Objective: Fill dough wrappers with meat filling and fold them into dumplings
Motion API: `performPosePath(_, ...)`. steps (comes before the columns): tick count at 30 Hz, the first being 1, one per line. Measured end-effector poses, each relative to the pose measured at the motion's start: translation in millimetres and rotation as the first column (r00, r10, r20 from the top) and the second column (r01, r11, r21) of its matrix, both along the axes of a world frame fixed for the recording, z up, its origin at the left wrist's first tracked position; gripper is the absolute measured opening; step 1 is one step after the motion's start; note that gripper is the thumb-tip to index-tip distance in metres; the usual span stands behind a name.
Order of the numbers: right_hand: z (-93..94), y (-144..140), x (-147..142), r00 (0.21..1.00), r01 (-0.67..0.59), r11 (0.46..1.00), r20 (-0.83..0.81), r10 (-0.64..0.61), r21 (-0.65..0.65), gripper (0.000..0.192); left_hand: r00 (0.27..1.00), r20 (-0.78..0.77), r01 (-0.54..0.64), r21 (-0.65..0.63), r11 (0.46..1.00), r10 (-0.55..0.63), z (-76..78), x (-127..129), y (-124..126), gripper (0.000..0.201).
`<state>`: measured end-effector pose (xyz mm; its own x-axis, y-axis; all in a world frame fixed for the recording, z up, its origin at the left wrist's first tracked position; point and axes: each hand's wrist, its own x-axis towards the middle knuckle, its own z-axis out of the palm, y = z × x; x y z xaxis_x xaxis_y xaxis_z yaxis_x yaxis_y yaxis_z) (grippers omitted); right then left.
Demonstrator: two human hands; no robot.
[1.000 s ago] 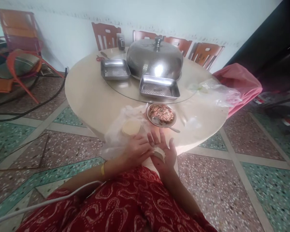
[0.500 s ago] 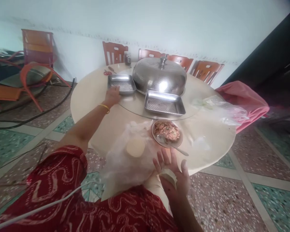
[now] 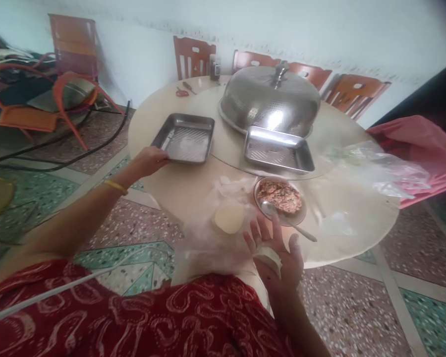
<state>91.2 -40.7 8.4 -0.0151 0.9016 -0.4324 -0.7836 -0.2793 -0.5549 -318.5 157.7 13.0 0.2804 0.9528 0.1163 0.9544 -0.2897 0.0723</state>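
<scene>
My left hand (image 3: 149, 161) reaches out over the round table (image 3: 178, 191) and grips the near left corner of a steel tray (image 3: 185, 139). My right hand (image 3: 278, 253) lies palm up at the table's near edge, fingers spread, with a folded white dumpling (image 3: 269, 258) resting on the palm. Just beyond it stands a bowl of minced filling (image 3: 280, 196) with a spoon (image 3: 286, 219) in it. A stack of round wrappers (image 3: 228, 218) sits on a clear plastic bag (image 3: 208, 238) to the left of the bowl.
A second steel tray (image 3: 278, 151) and a large steel dome lid (image 3: 271, 99) sit on the glass turntable. Clear plastic bags (image 3: 371, 166) lie at the right. Red scissors (image 3: 181, 91) are at the far side. Wooden chairs (image 3: 193, 54) line the wall; orange chairs (image 3: 59, 79) stand left.
My left hand left the dumpling, reached across to the far tray, and has drawn it toward the table's left edge. The right hand stays palm up with the dumpling.
</scene>
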Motion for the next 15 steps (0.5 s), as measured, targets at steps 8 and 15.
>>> performPosePath(8,14.0,-8.0,-31.1,0.982,-0.165,0.983,-0.082,0.171,0.075,0.049,0.954,0.154,0.249,0.065,0.966,-0.256,-31.0,-37.5,-145.6,0.041)
performPosePath(15,16.5,-20.0,-42.4,0.963,-0.234,0.966,-0.108,0.245,0.109,0.046,0.92,0.14,0.361,0.061,0.93,-0.366,-44.8,-44.7,-163.3,0.035)
